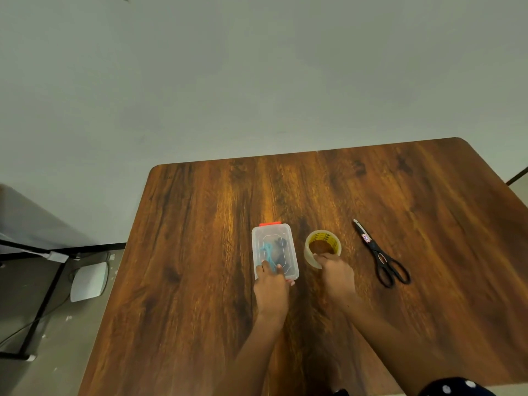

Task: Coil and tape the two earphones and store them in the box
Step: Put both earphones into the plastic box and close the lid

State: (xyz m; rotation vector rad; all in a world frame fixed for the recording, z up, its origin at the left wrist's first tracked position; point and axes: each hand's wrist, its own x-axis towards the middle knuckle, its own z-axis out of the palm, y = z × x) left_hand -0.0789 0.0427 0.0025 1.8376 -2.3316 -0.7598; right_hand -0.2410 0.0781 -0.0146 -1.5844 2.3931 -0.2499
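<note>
A small clear plastic box (pixel 288 238) with a red clasp at its far end lies closed on the wooden table (pixel 200 252). Through its lid I see a blue earphone cable (pixel 268 250) and a dark earphone (pixel 279 247) beside it. My left hand (pixel 270 284) grips the box's near end, fingers over the lid. A roll of clear tape (pixel 323 244) with a yellow-printed core stands just right of the box. My right hand (pixel 337 271) holds the roll's near edge, thumb and fingers on its rim.
Black-handled scissors (pixel 381 255) lie shut on the table to the right of the tape, blades pointing away. A black metal frame (pixel 43 281) and a white object (pixel 88 281) stand on the floor left of the table. A wall rises behind the table's far edge.
</note>
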